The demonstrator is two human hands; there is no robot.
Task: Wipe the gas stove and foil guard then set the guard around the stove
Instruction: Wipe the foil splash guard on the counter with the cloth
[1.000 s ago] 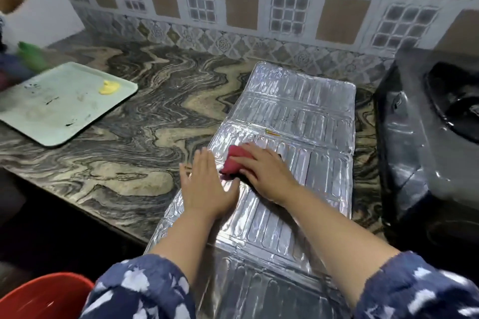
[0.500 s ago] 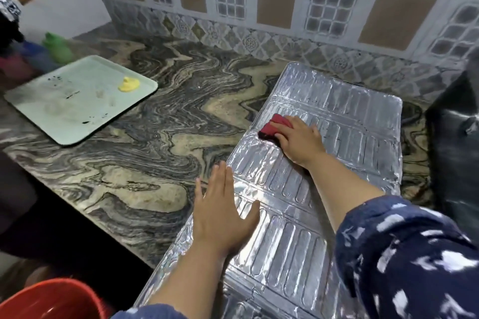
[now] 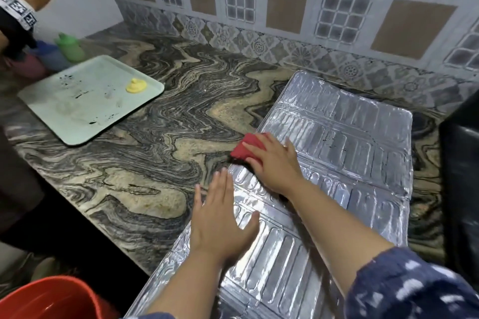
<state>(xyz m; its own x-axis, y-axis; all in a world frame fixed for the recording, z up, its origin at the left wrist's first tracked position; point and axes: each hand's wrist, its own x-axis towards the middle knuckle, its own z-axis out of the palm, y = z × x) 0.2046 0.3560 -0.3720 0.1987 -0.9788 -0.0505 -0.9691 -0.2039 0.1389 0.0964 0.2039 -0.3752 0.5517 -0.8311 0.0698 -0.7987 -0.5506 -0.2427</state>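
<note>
**Red cloth at the foil guard's left edge**

Head view: the embossed silver foil guard (image 3: 337, 163) lay flat and unfolded on the swirled grey-and-tan marble counter (image 3: 155, 163). Its long axis ran from the near counter edge, which its near end overhung, away toward the patterned tile wall (image 3: 285, 8), leaning slightly to the right. Fold lines crossed it from side to side.

The left hand (image 3: 220, 225) was open, fingers straight and close together, palm pressed flat on the guard's left border, fingertips reaching onto the counter. The right hand (image 3: 274, 160), farther along the guard, lay palm down with fingers extended over a crumpled red cloth (image 3: 246, 149), pressing it against the guard's left edge.

Left of the guard, well apart, sat a pale green rectangular tray (image 3: 85, 103) bearing a yellow blob (image 3: 136, 85). A black stove body (image 3: 461, 189) stood just right of the guard. An orange bucket rim (image 3: 51, 298) showed below the guard's near-left corner.
</note>
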